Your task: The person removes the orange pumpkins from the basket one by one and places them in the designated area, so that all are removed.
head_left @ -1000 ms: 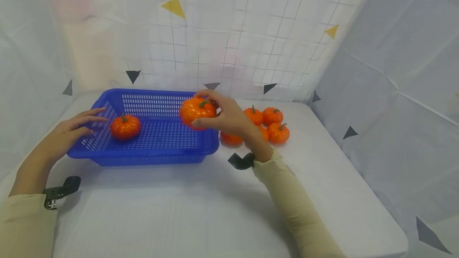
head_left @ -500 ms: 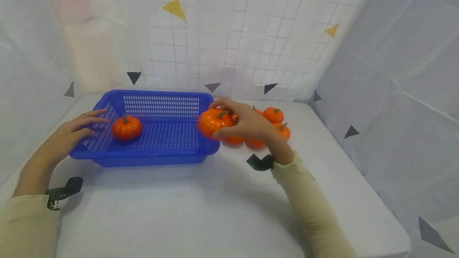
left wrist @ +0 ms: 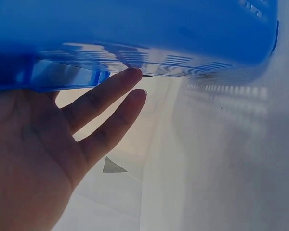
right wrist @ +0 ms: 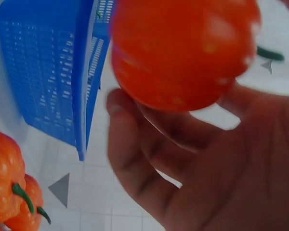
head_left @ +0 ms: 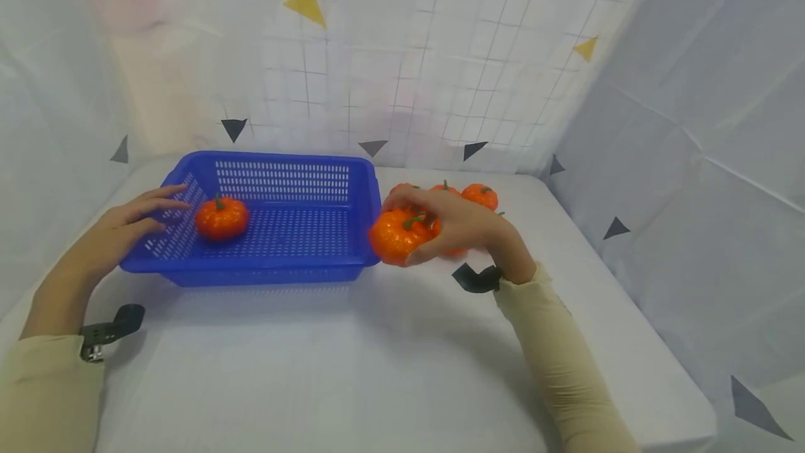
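A small orange pumpkin (head_left: 395, 236) with a green stem is gripped in my right hand (head_left: 462, 222), just beyond the right end of the blue basket (head_left: 264, 265). The right wrist view shows the held pumpkin (right wrist: 183, 53) raised off the table, fingers curved under and around it. My left hand (head_left: 128, 226) is at the basket's left end, its fingers extended over the rim. In the left wrist view, fingers (left wrist: 111, 101) reach to the basket wall (left wrist: 159, 29). A second pumpkin (head_left: 221, 219) sits inside the basket near its left end.
Several more pumpkins (head_left: 480, 196) lie on the white table (head_left: 283, 369) right of the basket, partly hidden behind my right hand. A white sheet wall with a grid (head_left: 377, 54) stands close behind, and a grey sheet wall (head_left: 692, 124) rises on the right.
My right hand has moved right and slightly down with its pumpkin, from over the basket's right part to beyond its right rim. My left hand has stayed nearly still.
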Demonstrator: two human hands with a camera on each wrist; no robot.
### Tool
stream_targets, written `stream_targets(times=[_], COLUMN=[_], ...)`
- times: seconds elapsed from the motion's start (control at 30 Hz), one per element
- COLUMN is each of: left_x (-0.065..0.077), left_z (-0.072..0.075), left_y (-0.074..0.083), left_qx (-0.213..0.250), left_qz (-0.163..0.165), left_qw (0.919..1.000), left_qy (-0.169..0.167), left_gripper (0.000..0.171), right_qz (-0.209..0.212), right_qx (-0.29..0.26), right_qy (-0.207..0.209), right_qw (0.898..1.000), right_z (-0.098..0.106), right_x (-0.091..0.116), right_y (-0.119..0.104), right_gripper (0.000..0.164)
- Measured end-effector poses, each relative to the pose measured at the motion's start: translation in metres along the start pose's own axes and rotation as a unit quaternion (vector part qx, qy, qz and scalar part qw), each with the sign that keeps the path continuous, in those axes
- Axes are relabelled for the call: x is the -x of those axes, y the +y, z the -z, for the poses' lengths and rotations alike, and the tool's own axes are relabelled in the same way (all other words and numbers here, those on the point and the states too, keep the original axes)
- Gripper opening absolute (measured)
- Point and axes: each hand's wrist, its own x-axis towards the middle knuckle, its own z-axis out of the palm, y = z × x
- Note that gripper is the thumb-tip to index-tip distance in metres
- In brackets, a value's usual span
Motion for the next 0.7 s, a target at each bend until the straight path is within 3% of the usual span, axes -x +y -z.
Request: stream_targets(times=[0.17,0.43,0.57,0.7], left_x=[-0.002,-0.001,0.000,0.001], left_z=[0.000,0.000,0.001,0.000], left_y=[0.000,-0.001,0.000,0.000], left_qx=[-0.002,-0.003,-0.003,-0.003], left_qz=[0.004,-0.009,0.001,0.002], left_qw=[1.0000,1.0000,1.0000,1.0000], left_qy=[-0.001,-0.001,-0.002,-0.003], left_gripper=[0.041,0.041,0.041,0.041], right_qz=[-0.026,-0.005,-0.041,-0.072], right_qx=[-0.012,-0.043,-0.050,-0.027], right_qy=[-0.057,-0.174,-0.186,-0.164], right_qw=[0.998,0.984,0.980,0.984], right_z=[0.006,0.015,0.013,0.008], right_x=[0.009,0.006,0.003,0.001], right_y=[0.008,0.033,0.044,0.051], right_gripper=[0.057,0.064,0.065,0.066])
